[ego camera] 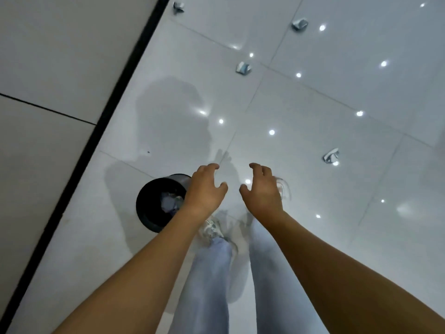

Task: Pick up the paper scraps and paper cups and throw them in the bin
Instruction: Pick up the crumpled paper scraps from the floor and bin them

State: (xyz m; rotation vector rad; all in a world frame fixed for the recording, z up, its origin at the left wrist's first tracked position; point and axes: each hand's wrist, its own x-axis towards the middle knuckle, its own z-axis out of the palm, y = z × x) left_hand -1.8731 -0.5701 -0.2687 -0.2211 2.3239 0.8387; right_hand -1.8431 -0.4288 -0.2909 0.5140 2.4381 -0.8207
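Glossy floor [313, 116]; bin [154, 203] upright, mouth upward.

Cool, even overhead light fills the scene. The glossy tiled floor [313, 112] mirrors many small ceiling lamps as bright pinpoint glare. A soft shadow of the person [168, 112] falls toward the wall. Wide-angle distortion bends the tile seams near the edges. The shoes [212, 229] look smeared, probably by motion blur.
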